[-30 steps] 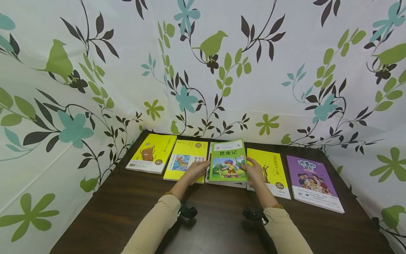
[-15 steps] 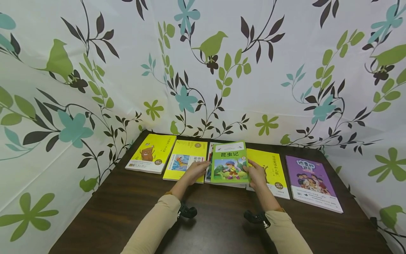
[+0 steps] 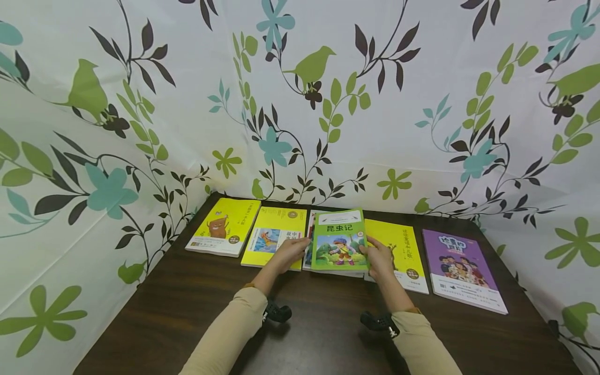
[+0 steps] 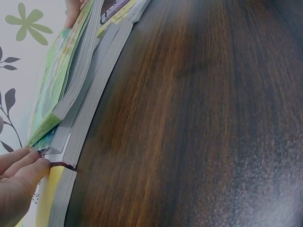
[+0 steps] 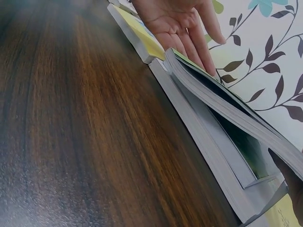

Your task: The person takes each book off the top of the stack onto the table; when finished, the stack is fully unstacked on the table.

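Note:
A green children's book (image 3: 338, 240) with a cartoon figure on its cover lies tilted over a stack in the middle of the row. My right hand (image 3: 378, 258) pinches its right edge, thumb on top. In the right wrist view, the green book's pages bow and a gap shows below them. Beside the left edge is my left hand (image 3: 289, 255), its fingers fairly straight in the right wrist view. The left wrist view has the left fingertips (image 4: 35, 158) at the book's near corner. Beneath lies a thicker book (image 5: 189, 125), its cover mostly hidden.
To the left lie two yellow books, one with a brown cartoon figure (image 3: 224, 226) and one with a blue picture (image 3: 268, 240). Another yellow book (image 3: 407, 239) and a purple book (image 3: 461, 260) are on the right. A patterned cloth (image 3: 290, 104) hangs behind the dark wooden table (image 3: 323, 333).
Over the first half second, the green book came down and shifted slightly right with my right hand. My left hand stayed in place. Since then, little has moved.

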`<action>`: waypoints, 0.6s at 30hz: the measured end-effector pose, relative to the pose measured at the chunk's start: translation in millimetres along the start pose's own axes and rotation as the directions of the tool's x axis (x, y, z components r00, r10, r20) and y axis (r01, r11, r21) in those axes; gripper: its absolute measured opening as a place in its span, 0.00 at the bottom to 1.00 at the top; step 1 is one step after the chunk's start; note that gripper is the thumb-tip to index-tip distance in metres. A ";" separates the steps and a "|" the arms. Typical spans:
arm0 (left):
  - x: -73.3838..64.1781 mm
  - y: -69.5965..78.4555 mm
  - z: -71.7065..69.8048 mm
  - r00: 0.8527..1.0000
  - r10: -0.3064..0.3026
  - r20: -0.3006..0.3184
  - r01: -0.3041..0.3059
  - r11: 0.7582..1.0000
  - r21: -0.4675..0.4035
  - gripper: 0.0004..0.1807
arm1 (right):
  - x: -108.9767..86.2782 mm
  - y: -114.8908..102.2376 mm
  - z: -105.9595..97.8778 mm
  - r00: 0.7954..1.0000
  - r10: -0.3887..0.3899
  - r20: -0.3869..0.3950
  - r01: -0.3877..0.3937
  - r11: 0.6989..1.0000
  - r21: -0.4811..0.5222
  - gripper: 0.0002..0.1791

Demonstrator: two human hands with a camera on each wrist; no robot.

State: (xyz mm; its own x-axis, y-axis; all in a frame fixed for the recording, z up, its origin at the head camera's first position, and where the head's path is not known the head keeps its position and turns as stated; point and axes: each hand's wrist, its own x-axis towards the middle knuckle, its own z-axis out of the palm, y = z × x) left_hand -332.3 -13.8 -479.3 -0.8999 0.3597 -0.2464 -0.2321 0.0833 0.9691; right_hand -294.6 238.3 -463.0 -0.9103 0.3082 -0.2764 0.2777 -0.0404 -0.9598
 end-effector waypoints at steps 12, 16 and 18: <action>-2.9 8.5 16.7 0.977 0.061 -0.205 -0.008 0.969 0.248 0.29 | -6.9 -2.7 13.4 1.000 0.014 0.020 -0.016 0.995 0.100 0.31; -3.5 17.3 24.3 0.944 0.088 -0.317 0.004 0.960 0.279 0.27 | -5.3 -1.6 17.9 0.999 0.041 0.004 -0.041 0.992 0.117 0.30; -3.3 20.8 25.3 0.931 0.087 -0.355 0.007 0.967 0.254 0.25 | -4.0 0.0 18.9 0.999 0.048 -0.002 -0.048 0.992 0.115 0.30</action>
State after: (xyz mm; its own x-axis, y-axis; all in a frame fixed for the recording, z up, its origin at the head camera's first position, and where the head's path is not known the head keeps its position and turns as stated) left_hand -324.9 10.2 -458.1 -0.9889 0.0124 -0.1484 -0.1367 0.3189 0.9379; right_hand -296.7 219.1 -462.8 -0.8953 0.3075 -0.3222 0.2835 -0.1645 -0.9448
